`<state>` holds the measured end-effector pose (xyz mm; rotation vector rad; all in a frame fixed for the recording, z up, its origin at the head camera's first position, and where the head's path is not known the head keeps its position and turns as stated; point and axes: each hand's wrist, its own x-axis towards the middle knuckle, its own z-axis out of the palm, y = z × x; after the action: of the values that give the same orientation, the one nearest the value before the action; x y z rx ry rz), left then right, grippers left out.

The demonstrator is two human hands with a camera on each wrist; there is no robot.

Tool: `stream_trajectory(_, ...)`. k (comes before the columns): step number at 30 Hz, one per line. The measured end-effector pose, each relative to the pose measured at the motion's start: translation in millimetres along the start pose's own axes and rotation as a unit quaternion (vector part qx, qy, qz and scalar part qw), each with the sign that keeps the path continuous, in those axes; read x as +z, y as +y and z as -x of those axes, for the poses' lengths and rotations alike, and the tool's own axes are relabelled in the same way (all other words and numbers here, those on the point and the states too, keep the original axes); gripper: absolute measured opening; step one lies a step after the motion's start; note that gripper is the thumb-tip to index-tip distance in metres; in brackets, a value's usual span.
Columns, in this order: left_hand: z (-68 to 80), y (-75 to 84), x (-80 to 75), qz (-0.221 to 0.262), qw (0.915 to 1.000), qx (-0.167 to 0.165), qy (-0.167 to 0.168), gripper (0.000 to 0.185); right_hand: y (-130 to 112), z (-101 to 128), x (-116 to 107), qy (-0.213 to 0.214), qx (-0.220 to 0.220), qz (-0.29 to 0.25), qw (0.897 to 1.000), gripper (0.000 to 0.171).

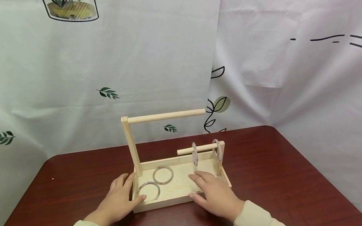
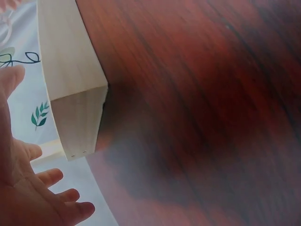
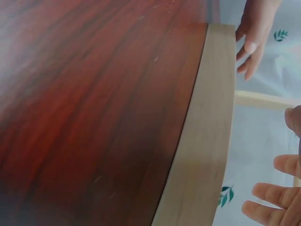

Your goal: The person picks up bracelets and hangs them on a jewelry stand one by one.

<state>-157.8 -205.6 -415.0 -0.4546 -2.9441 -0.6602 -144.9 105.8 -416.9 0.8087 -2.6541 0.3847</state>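
Wooden and pale, the tray (image 1: 180, 199) sits near the middle of the dark red surface (image 1: 283, 175), its long side running left to right across your view, and your two hands bracket its near edge. Your left hand (image 1: 121, 198) rests at the tray's left near corner, fingers spread and fairly straight, thumb lying on the rim beside the nearer ring (image 1: 148, 191); it grips nothing. Your right hand (image 1: 215, 194) lies flat over the near wall toward the right end, fingers stretched forward onto the tray floor, also holding nothing.

Two rings lie flat inside the tray on the left half: the nearer ring just off your left fingertips, and the second ring (image 1: 162, 174) slightly farther back and to the right, the two close together or just touching. Two more rings (image 1: 195, 152) hang on the short peg (image 1: 196, 149), which sticks out leftward from a low post (image 1: 218, 162) at the right end, straight ahead of your right hand. A tall post (image 1: 132, 146) at the back left corner carries a long bare peg (image 1: 166, 115) pointing right, above the flat rings.

From the wrist cameras, only the tray's outer wall (image 2: 70, 70), the red surface and open fingers (image 3: 273, 197) show; the loose rings are nearer your left hand.
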Motion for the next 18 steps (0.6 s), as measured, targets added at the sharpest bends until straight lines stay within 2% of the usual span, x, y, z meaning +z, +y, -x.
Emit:
stream_trajectory(7,0.7,-4.5,2.1,-0.012,0.9997,0.003,-0.022,0.085,-11,-12,3,-0.005,-0.012,-0.011,1.000,0.050)
stream_trajectory(18,1.9,-11.0,3.9,0.001,0.9991,0.002,-0.042,0.085,-21,-33,5,-0.040,0.004,-0.048,0.998,0.051)
